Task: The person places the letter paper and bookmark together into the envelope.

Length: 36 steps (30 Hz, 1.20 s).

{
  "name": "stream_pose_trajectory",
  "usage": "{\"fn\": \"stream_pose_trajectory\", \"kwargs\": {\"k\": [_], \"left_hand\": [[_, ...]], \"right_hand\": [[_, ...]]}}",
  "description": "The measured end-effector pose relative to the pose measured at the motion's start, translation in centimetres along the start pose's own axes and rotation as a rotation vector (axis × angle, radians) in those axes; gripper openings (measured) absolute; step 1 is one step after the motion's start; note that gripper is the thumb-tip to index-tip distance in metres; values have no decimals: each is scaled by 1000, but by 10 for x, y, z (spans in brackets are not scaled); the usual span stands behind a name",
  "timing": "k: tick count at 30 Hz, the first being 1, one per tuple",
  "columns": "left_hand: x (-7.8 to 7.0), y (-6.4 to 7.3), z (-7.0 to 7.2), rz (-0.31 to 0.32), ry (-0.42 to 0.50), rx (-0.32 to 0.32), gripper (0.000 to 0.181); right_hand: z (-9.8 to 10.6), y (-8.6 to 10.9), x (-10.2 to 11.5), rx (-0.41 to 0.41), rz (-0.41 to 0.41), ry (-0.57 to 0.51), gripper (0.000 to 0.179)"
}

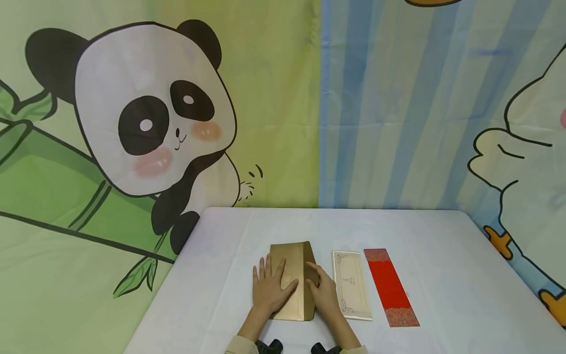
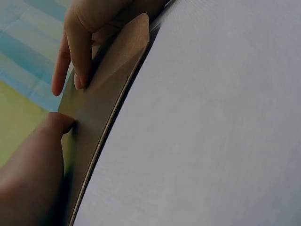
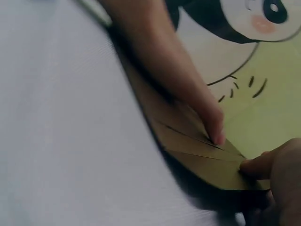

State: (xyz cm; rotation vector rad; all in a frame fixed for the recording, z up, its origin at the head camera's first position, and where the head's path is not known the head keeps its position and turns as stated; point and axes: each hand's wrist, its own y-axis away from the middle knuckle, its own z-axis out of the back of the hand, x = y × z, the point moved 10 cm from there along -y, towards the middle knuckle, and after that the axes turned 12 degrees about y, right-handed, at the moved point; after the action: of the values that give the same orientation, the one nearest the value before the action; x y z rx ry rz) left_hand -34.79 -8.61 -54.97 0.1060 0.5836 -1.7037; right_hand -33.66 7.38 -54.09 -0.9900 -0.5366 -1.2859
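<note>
A gold-brown paper envelope (image 1: 291, 306) lies upright on the white table, its long flap (image 1: 308, 253) folded out along the right side. My left hand (image 1: 268, 291) rests on the envelope's body with fingers spread and straight, the thumb pointing toward the flap's fold. At the flap's outer edge my right hand (image 1: 325, 294) has bent fingers, and its thumb (image 3: 254, 165) lies on the flap in the right wrist view. The flap seems pinched there, though the fingers beneath are mostly hidden. In the left wrist view the envelope (image 2: 101, 110) shows edge-on.
Right of the envelope lies a cream card (image 1: 353, 287) with an ornate printed border. Beyond it is a red strip (image 1: 389, 285) with patterned ends. The white table (image 1: 212, 295) stands before a curtain printed with a panda (image 1: 146, 78).
</note>
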Motion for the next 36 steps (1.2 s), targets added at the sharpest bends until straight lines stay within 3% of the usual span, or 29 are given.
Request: {"fn": "stream_pose_trajectory", "kwargs": {"k": [5, 12, 15, 20, 24, 27, 31, 36], "left_hand": [[2, 0, 0, 18, 56, -10, 78], [5, -2, 0, 18, 78, -14, 79], [5, -2, 0, 18, 105, -14, 80], [3, -3, 2, 4, 242, -5, 82], [1, -5, 10, -12, 475, -16, 82], [1, -5, 12, -28, 599, -21, 82], [1, -4, 15, -67, 662, -47, 81], [0, -2, 25, -137, 698, -146, 78]], "right_hand": [[-8, -2, -8, 154, -41, -278, 48], [-30, 11, -3, 572, -97, -609, 72], [-33, 17, -1, 660, -134, -683, 77], [-33, 19, 1, 688, -129, -709, 79], [-33, 18, 3, 696, -106, -738, 79], [-33, 17, 4, 698, -100, -746, 78], [-32, 18, 3, 691, -116, -736, 78], [-31, 18, -1, 659, -141, -672, 83]]}}
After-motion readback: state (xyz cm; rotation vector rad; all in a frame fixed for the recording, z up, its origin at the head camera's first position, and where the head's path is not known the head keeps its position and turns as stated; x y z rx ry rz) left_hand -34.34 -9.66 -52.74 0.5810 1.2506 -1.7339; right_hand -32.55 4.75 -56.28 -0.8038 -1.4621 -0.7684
